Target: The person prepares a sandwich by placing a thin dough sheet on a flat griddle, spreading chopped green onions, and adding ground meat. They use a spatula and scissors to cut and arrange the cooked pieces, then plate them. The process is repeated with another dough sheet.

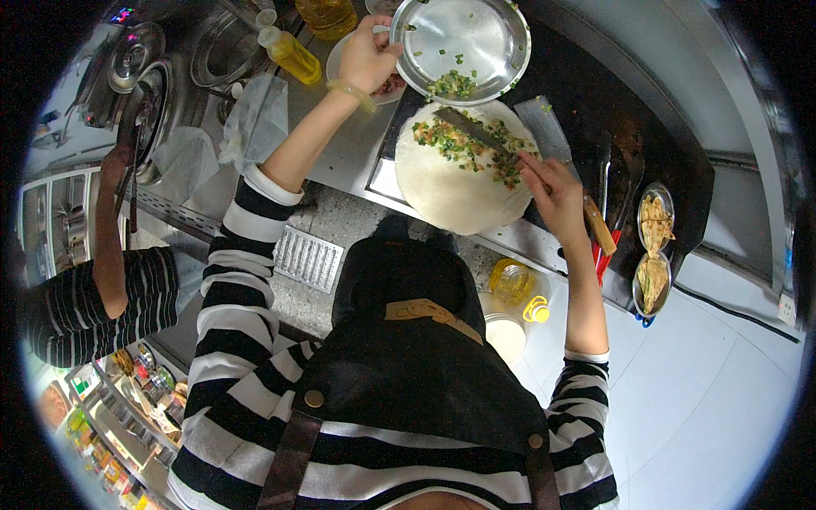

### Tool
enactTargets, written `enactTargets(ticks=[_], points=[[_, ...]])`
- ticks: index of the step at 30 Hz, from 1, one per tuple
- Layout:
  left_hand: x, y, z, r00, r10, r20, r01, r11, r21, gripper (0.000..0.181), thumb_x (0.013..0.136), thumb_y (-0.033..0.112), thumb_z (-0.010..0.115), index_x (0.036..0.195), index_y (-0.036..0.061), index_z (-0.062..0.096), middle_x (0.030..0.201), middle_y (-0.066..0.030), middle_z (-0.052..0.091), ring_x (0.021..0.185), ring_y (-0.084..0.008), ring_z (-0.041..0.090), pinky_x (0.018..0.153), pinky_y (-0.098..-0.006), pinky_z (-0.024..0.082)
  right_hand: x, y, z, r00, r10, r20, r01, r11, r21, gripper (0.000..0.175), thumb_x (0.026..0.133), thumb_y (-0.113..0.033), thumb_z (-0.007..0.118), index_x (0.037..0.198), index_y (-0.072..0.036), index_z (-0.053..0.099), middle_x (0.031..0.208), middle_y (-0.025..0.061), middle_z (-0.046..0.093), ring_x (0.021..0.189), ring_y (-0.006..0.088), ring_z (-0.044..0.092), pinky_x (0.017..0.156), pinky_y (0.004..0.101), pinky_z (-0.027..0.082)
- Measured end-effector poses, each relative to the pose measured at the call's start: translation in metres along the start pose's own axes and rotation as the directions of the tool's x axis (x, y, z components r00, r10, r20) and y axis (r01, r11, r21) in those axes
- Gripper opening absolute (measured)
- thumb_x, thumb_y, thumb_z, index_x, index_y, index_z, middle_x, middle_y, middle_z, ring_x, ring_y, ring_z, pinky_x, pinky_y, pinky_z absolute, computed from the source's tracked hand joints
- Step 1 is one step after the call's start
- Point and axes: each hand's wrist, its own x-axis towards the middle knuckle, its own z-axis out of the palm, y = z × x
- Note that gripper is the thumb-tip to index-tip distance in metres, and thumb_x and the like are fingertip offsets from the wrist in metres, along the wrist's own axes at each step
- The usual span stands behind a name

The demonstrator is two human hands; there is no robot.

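My left hand [370, 60] grips the rim of a round stainless steel pan [475, 38], tilted above the dough, with chopped scallion [452, 85] gathered at its near side. Below it a thin round sheet of dough [459, 197] lies over the front edge of the dark griddle. Chopped green and pinkish filling [440, 140] covers part of its far half. My right hand [553, 191] holds a flat narrow metal spreader [472, 129], its blade over the filling. Beside the dough rests a wide metal scraper [545, 124] with a wooden handle [599, 226], partly behind my right hand.
On the dark griddle [612, 76] lie tongs with red handles [602, 255] and two oval metal dishes [669, 197] of cooked flatbread pieces. A yellow oil bottle [296, 60] and a plate [338, 60] stand left. Another person's arm [108, 255] is at far left. An oil jug [510, 280] sits below.
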Motion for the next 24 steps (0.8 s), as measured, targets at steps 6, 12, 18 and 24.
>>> enactTargets(ticks=[6,12,18,24], points=[[0.004,-0.009,-0.008,0.990,0.016,-0.144,-0.024,0.998,-0.057,0.038,0.075,0.008,0.066,0.109,0.0030,0.051,0.089,-0.0130,0.068,0.078,-0.0189,0.067,0.072,-0.0305,0.050,-0.014,-0.003,0.023,0.976,-0.219,-0.010,0.193,0.878,-0.437,0.036,0.078,-0.019,0.067,0.114,-0.019,0.062,0.075,0.0039,0.053,0.059,0.0165,0.057,0.049,0.0296,0.046],[0.003,-0.012,-0.020,0.988,-0.021,-0.151,0.007,0.995,-0.095,0.038,0.075,0.008,0.067,0.110,0.0024,0.051,0.091,-0.0151,0.068,0.080,-0.0192,0.067,0.073,-0.0309,0.050,-0.023,-0.001,0.035,0.980,-0.196,-0.045,0.153,0.871,-0.466,0.036,0.077,-0.019,0.068,0.113,-0.020,0.062,0.075,0.0031,0.052,0.060,0.0160,0.057,0.049,0.0283,0.047],[0.004,-0.006,-0.017,0.987,-0.001,-0.158,-0.015,0.995,-0.099,0.039,0.075,0.006,0.066,0.110,0.0015,0.050,0.092,-0.0144,0.068,0.081,-0.0185,0.066,0.072,-0.0293,0.051,-0.028,0.000,0.037,0.978,-0.195,-0.074,0.136,0.867,-0.480,0.034,0.078,-0.019,0.067,0.111,-0.019,0.063,0.075,0.0033,0.052,0.061,0.0160,0.057,0.050,0.0285,0.047],[0.005,0.010,-0.009,0.995,-0.032,-0.092,0.019,0.990,-0.137,0.036,0.077,0.004,0.064,0.109,0.0002,0.049,0.091,-0.0130,0.068,0.080,-0.0165,0.066,0.070,-0.0283,0.051,-0.046,-0.006,0.021,0.992,-0.061,-0.110,0.012,0.917,-0.399,0.033,0.079,-0.018,0.067,0.111,-0.018,0.064,0.078,0.0049,0.055,0.061,0.0179,0.058,0.051,0.0292,0.048]])
